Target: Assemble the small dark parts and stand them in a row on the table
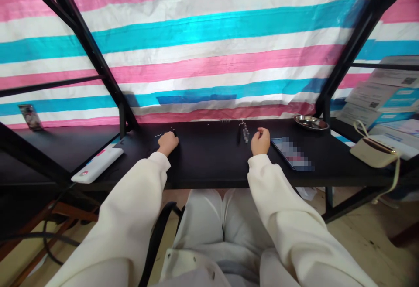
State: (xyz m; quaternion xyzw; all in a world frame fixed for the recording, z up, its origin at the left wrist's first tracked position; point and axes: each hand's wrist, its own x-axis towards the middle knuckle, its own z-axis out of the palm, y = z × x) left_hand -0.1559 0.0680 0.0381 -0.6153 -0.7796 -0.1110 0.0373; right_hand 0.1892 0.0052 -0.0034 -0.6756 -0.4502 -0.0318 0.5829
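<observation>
My left hand (pixel 168 142) rests on the black table, closed like a fist with its knuckles up. A small dark piece (pixel 174 131) shows at its far side, and a thin pale wire or thread (pixel 158 135) lies just beyond the fingers. What the fingers hold, if anything, is hidden. Farther right, my right hand (pixel 261 141) lies on its edge, fingers curled in towards the thumb, and I see nothing in it. Left of it is a short strand of greyish clear beads (pixel 245 132) with a pale hook or loop at its top. Beside the strand lies a slim dark object (pixel 239 134).
A phone (pixel 291 154) lies right of my right hand. A round metal dish (pixel 310 122) stands behind it, with a cream pouch (pixel 373 152) and stacked boxes (pixel 376 90) farther right. A white oblong device (pixel 97 165) sits at the left. Black frame bars (pixel 98 56) slant up both sides.
</observation>
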